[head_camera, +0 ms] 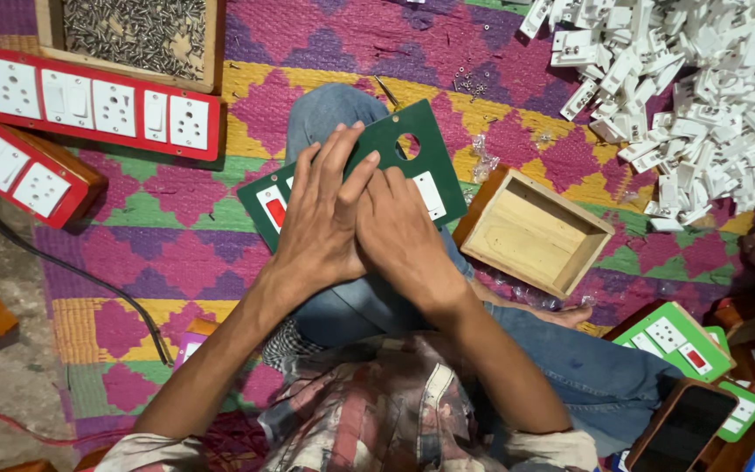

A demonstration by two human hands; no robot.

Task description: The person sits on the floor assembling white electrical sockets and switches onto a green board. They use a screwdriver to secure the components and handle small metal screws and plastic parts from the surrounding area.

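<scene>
Mat [176, 236] underneath, patterned pink, purple, yellow. Heap of white parts [692, 96] upper right. Red switchboard [98, 105] upper left. Wooden box [535, 232] just right of knee. Green plate [412, 166] on lap, pressed under left hand [321, 218] and right hand [399, 232], fingers flat, not clenched.

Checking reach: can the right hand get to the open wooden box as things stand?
Probably yes. The wooden box lies just beside the right hand with nothing between, though that hand is pressed on the green panel.
</scene>
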